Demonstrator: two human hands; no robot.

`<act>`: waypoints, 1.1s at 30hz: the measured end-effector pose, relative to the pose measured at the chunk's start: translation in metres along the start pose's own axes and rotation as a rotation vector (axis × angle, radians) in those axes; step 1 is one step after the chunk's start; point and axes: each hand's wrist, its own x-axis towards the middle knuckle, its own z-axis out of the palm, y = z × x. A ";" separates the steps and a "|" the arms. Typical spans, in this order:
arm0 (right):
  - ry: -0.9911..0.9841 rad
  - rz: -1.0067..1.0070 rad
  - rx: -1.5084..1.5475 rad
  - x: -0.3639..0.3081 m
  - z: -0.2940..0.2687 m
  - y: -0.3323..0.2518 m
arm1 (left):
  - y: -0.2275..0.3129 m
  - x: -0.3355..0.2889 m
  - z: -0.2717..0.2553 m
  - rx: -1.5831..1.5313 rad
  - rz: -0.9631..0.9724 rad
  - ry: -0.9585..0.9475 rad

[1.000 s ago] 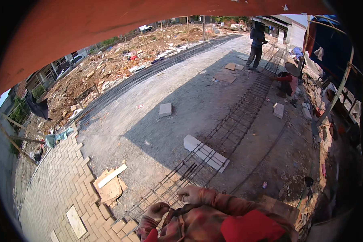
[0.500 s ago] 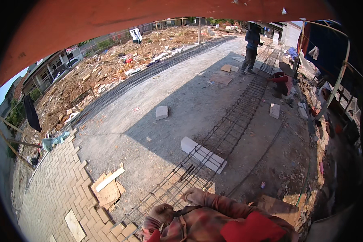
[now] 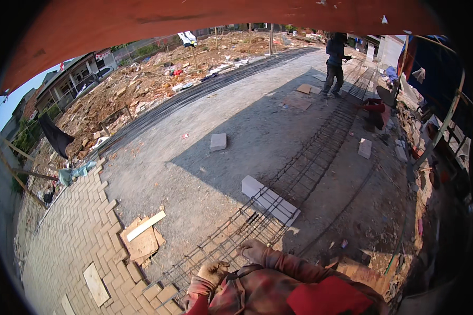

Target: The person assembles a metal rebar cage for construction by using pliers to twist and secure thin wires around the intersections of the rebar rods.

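Observation:
A long rebar cage [image 3: 320, 142] of dark rods and stirrups runs from just before me to the far right. White blocks [image 3: 270, 200] lie under it a little ahead of my hands. At the cage's near end, my left hand [image 3: 214, 272] is closed, its fingers curled beside the rods. My right hand [image 3: 253, 251] is closed at the cage's near side, a short way ahead and to the right. Both look gloved. What either hand grips, if anything, is too small or hidden to make out.
A person [image 3: 335, 65] stands by the cage's far part; another person [image 3: 377, 110] crouches at its right side. Single blocks [image 3: 218, 142] lie on the gravel. Boards [image 3: 143, 239] rest beside the pavers [image 3: 73, 252] at left. Rods [image 3: 215, 86] line the rubble.
The view has turned slightly, so the scene sits a little further right in the picture. Both closed hands stay by the cage's near end, with only small shifts.

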 end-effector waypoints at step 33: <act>0.335 -0.109 -0.028 0.026 -0.043 -0.012 | -0.204 -0.077 -0.028 -0.180 -0.352 0.195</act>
